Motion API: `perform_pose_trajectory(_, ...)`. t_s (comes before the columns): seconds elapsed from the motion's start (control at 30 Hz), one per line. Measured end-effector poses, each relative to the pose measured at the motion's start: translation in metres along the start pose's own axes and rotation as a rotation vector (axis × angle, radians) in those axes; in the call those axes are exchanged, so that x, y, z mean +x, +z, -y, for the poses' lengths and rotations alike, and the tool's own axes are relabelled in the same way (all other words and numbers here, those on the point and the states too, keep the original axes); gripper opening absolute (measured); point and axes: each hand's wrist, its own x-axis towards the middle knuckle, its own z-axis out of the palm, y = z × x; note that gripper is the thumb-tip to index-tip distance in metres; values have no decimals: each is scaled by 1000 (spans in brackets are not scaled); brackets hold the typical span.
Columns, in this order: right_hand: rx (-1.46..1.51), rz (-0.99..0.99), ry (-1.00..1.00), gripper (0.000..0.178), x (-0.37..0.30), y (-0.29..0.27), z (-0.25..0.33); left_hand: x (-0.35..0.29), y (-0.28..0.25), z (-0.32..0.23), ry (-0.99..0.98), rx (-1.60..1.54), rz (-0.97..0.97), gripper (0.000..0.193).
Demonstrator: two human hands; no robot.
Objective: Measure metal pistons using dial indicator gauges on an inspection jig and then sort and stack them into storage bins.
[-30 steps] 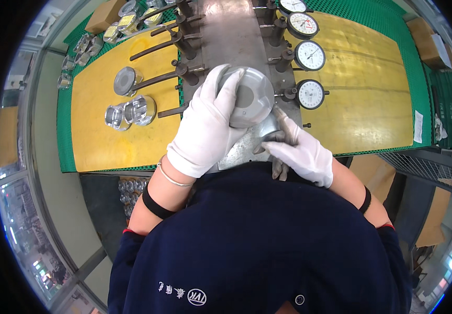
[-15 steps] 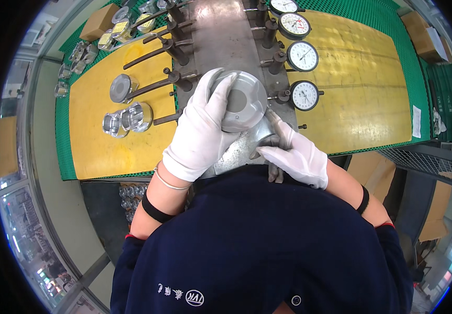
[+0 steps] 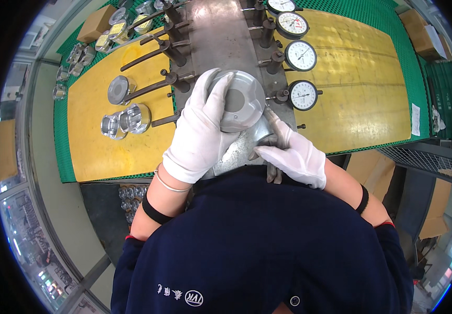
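Note:
A grey metal piston (image 3: 243, 99) is tilted at the near end of a steel gauge bed (image 3: 218, 36), its round crown facing up. My left hand (image 3: 200, 120), in a white glove, wraps its left side with fingers spread over the crown. At its lower right, my gloved right hand (image 3: 294, 152) curls round the skirt, index finger pointing up along it. The glove's fingertips look grey, and part of that grip is hidden. Beside the piston's right edge stands the nearest dial gauge (image 3: 303, 94), on a short post.
More dial gauges (image 3: 300, 55) line the bed's right side; posts with rods (image 3: 173, 52) line its left. Three pistons rest on the left yellow board, including an upright one (image 3: 121, 90). Several pistons and a cardboard box (image 3: 96, 24) stand far left; another box (image 3: 422, 34) is far right.
Both hands keep their hold on the piston, nearly still. The whole view has shifted slightly. The nearest gauge's needle appears to have turned.

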Motion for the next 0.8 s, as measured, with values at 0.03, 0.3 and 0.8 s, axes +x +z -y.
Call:
perform_pose_trajectory(0.03,-30,-10,-28,92,2,0,-4,0,0,0,3,-10,-1,83)
perform_pose_trajectory(0.3,-72,-16,-50,93,0,1,5,-1,-4,1,-2,39,-11,80)
perform_pose_trajectory(0.8,-406,-992,-675,42,-37,-226,-21,-108,-69,178,-584,253,-250,27)
